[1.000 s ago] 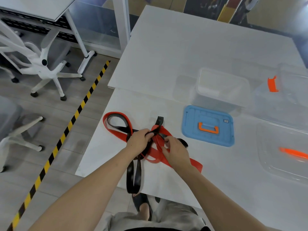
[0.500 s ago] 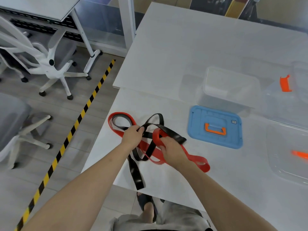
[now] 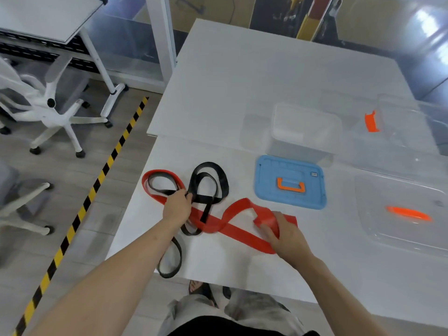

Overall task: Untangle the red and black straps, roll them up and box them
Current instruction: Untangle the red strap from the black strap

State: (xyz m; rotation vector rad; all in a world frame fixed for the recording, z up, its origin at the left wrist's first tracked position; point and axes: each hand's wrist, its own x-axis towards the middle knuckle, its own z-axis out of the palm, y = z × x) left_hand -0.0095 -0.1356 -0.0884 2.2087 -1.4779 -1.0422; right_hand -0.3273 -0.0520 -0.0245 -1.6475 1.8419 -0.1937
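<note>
Red strap (image 3: 242, 236): lying left-to-right across the table (image 3: 242, 267), fingers of the right hand (image 3: 287, 235) gripping its folded end, left hand (image 3: 177, 209) pinching the black strap (image 3: 224, 183) at the crossing.

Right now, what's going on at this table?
A person is untangling two straps on the white table. The left hand grips the black strap where it crosses the red strap; the right hand holds a fold of the red one. They are not yet separated or rolled. The clear box stands open behind the blue lid.
</note>
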